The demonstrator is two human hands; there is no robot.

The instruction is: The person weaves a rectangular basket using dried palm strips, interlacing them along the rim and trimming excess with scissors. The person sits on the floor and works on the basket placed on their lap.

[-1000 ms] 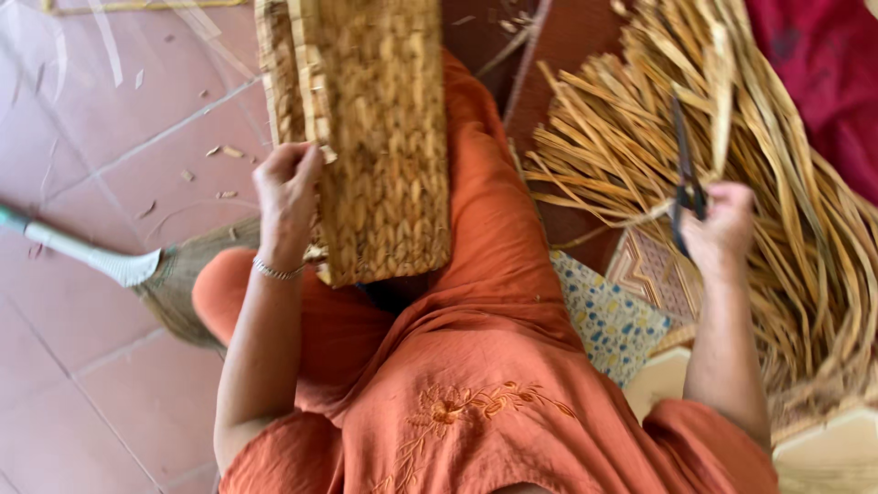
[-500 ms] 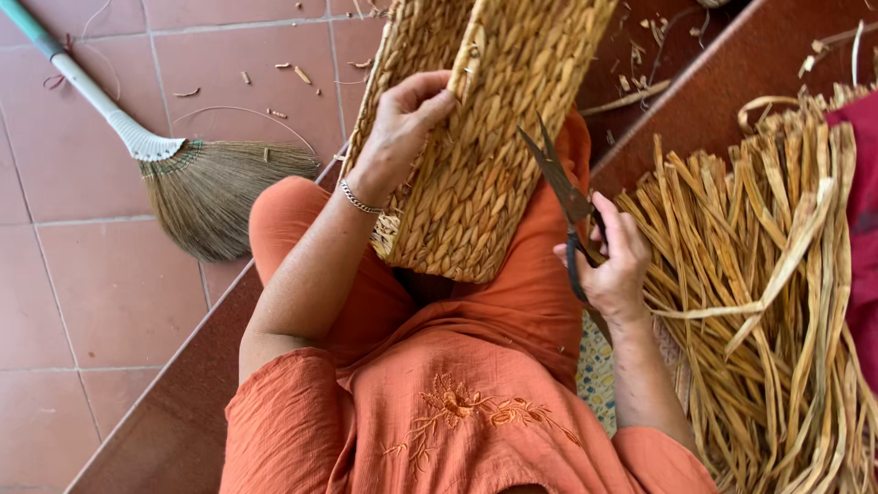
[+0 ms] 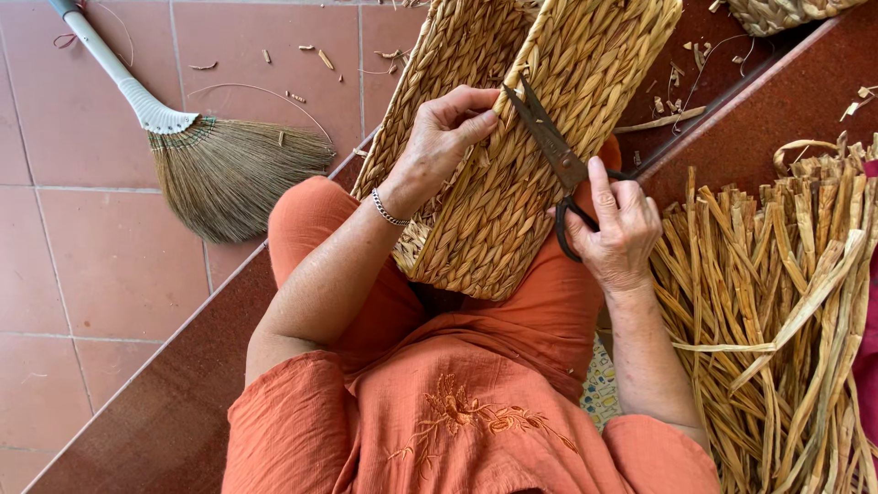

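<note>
1. Straw-coloured and tightly braided, the woven basket [image 3: 540,137] lies tilted across the person's lap, its lower corner resting on the orange trousers [image 3: 530,320].
2. The left hand [image 3: 439,137] curls over the basket's upper edge, fingers [image 3: 471,101] bent and pressing on the weave, a thin silver bracelet [image 3: 389,210] at the wrist.
3. The right hand [image 3: 617,224] is closed through the loops of dark metal scissors [image 3: 549,146], thumb up along the handle; the blades point up and left, their tips touching the basket's rim just beside the left fingertips.
4. Whether the blades are parted cannot be told.
5. To the right, near the right hand, a loose heap of dried straw strips [image 3: 777,302] lies on the dark red step [image 3: 146,412].
6. Well apart to the left, a grass broom [image 3: 229,174] with a white handle lies on the terracotta tiled floor [image 3: 82,274], with small straw scraps [image 3: 302,64] scattered about.
</note>
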